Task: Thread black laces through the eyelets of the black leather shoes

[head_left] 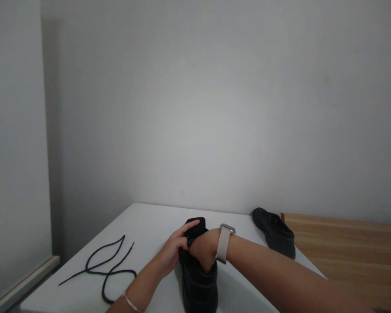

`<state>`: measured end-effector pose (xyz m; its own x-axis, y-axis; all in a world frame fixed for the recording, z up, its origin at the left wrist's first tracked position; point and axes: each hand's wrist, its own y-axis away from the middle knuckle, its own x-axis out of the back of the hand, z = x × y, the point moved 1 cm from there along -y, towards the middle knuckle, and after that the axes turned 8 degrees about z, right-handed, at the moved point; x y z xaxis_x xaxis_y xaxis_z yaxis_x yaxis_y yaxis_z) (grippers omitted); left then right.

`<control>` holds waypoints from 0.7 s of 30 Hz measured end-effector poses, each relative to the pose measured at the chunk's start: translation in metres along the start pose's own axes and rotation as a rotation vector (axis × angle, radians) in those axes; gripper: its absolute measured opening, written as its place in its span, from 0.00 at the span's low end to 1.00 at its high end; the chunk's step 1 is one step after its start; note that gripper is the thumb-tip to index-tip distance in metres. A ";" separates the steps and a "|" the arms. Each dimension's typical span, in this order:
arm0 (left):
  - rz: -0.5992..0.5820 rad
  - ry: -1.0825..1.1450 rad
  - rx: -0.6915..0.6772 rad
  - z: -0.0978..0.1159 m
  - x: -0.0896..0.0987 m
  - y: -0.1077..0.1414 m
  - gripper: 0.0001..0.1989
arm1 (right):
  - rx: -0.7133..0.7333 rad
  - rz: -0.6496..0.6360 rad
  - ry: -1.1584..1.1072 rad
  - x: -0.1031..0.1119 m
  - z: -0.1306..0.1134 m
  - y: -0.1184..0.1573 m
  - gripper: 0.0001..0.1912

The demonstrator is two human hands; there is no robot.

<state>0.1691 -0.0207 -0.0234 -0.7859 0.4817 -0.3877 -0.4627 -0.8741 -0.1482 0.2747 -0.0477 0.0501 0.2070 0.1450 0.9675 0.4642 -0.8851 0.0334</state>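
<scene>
A black shoe [200, 289] rests on the white table in front of me, its heel toward me and its tongue [196, 225] standing up at the far side. My left hand [173, 250] grips the shoe at its left side, with the thumb bent and the index finger lying along the tongue. My right hand [204, 248] reaches down into the shoe's opening; its fingers are hidden inside. To the left of the shoe, a loose black shoelace [94, 272] lies in loops on the tabletop.
A second black shoe [275, 230] with its lace in sits at the table's far right edge. The white table [150, 217] stands against a pale wall [195, 108]. Beyond the table's right edge is a wood-grain surface [345, 248]. A white panel [16, 152] rises at the left.
</scene>
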 end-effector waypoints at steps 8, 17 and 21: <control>-0.029 0.089 -0.116 0.002 -0.004 0.003 0.47 | 0.073 0.359 -0.157 0.065 0.032 0.036 0.10; 0.055 -0.338 -0.312 -0.004 -0.009 0.000 0.10 | 0.051 0.569 -0.118 -0.004 0.049 0.059 0.09; 0.203 -0.538 -0.454 -0.011 -0.019 -0.007 0.19 | 0.066 0.551 -0.020 -0.010 0.053 0.062 0.07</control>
<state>0.1921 -0.0245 -0.0253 -0.9849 0.1696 0.0359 -0.1628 -0.8333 -0.5283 0.3466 -0.0805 0.0297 0.4509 -0.3227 0.8322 0.3354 -0.8028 -0.4930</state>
